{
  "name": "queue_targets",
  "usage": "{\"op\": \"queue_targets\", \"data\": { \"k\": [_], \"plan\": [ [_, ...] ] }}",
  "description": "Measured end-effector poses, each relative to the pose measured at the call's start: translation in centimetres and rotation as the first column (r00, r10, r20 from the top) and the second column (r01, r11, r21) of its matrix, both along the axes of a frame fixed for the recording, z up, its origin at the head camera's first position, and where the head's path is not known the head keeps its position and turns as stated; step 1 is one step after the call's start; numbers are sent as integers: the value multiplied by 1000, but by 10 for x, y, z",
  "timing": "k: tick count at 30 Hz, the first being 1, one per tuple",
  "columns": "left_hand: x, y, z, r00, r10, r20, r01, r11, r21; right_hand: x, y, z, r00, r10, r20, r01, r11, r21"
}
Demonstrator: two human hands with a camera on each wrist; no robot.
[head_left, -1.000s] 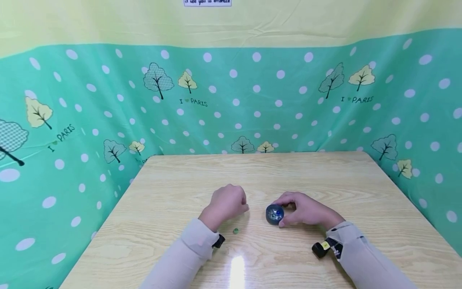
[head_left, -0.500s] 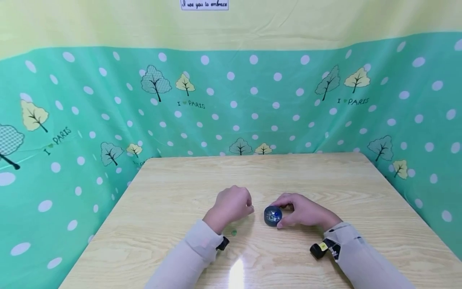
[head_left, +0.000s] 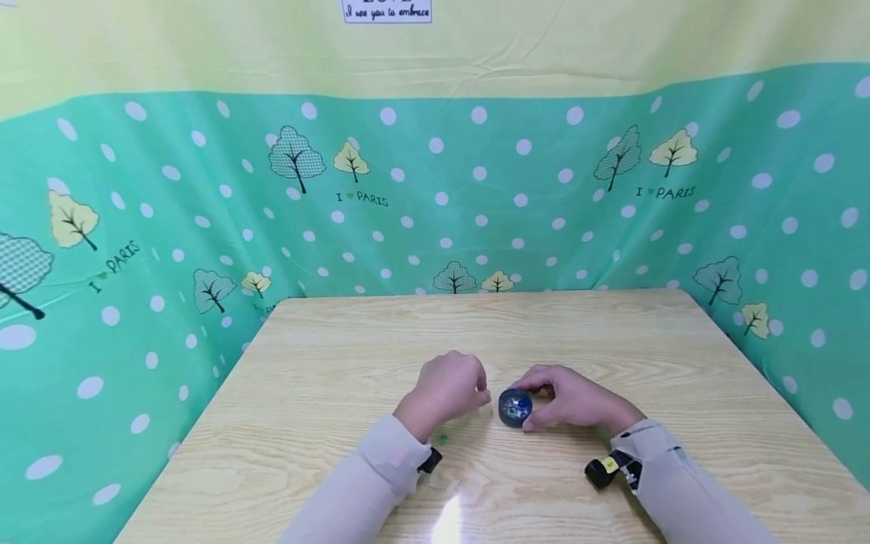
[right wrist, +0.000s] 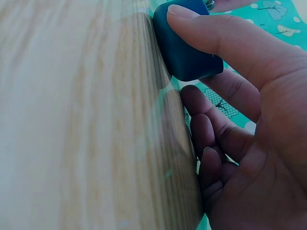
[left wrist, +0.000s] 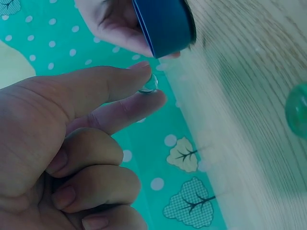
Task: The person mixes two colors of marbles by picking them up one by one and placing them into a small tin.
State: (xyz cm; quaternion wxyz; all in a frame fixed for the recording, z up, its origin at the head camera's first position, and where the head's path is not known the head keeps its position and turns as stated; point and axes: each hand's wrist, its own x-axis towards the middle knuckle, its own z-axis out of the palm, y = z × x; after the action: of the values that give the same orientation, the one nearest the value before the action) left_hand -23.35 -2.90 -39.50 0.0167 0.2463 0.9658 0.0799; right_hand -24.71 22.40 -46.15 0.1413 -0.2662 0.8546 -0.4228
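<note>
My left hand (head_left: 451, 387) pinches a clear glass marble (left wrist: 151, 84) between thumb and index fingertip, its other fingers curled in. Just to the right, my right hand (head_left: 578, 402) holds a small dark blue cup (right wrist: 184, 45) by its side with thumb and fingers. The cup stands on the table with its open top up, and something shiny with a blue spot shows inside in the head view. A green marble (left wrist: 298, 111) lies on the table beside my left wrist. The clear marble is close to the cup and apart from it.
The light wood table (head_left: 326, 340) spans the lower view. A green polka-dot curtain (head_left: 476, 196) hangs behind it and along both sides. Black wrist cameras are strapped on both wrists over the sleeves.
My left hand has moved right, closer to the cup, still pinching. The right hand and cup stay nearly in place. The head view has shifted slightly.
</note>
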Motion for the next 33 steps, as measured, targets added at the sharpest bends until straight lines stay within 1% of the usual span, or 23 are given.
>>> {"op": "queue_targets", "data": {
  "k": [6,13,20,28,33],
  "plan": [
    [0,5,-1,1000,-20,-7,20,1000,3,-1,0,0,1000,-3,6,3,1000,-2],
    [0,11,-2,1000,-30,4,30,999,13,-3,0,-1,1000,5,5,-5,1000,-4],
    [2,17,-3,998,-58,-26,58,998,16,-3,0,-1,1000,13,4,-13,1000,-17],
    [4,24,-3,997,-71,-10,71,997,20,-2,0,-1,1000,13,13,-13,1000,-13],
    [5,29,-5,996,-84,-27,85,996,31,-2,1,-1,1000,19,7,-19,1000,-15]
  ]
}}
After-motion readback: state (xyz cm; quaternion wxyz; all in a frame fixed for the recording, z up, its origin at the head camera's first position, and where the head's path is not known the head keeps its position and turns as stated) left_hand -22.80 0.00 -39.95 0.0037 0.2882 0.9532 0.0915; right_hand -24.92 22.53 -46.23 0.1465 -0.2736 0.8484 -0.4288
